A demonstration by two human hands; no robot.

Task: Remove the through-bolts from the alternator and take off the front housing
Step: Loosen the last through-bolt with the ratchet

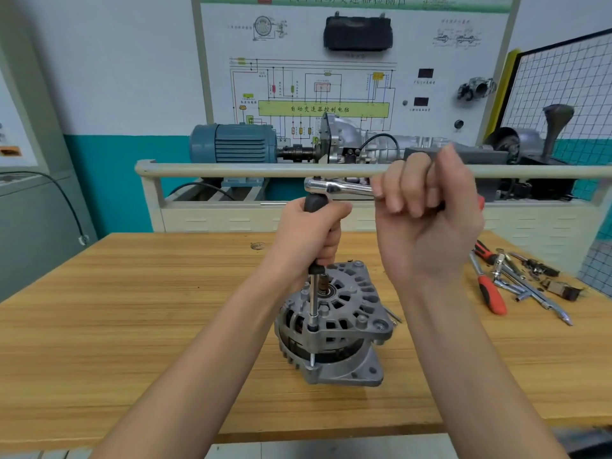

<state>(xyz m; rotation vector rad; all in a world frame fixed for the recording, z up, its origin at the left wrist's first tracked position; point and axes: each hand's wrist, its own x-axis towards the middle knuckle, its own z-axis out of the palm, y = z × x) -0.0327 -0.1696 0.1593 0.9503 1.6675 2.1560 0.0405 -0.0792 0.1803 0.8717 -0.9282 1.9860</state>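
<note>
While the left hand [311, 226] grips the black extension handle [316, 207] and the right hand [427, 207] clasps the chrome ratchet [337, 186], the unclamped grey cast-aluminium alternator [334, 323] below them could tip on the surface [132, 326], slipping the socket [312, 327].

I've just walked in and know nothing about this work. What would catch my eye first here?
Two bare arms reach in over a wooden table toward a grey metal alternator standing at its middle. The left hand grips a black-handled driver set upright on it, while the right hand holds a shiny ratchet across the top. Loose tools lie at the table's right.
</note>
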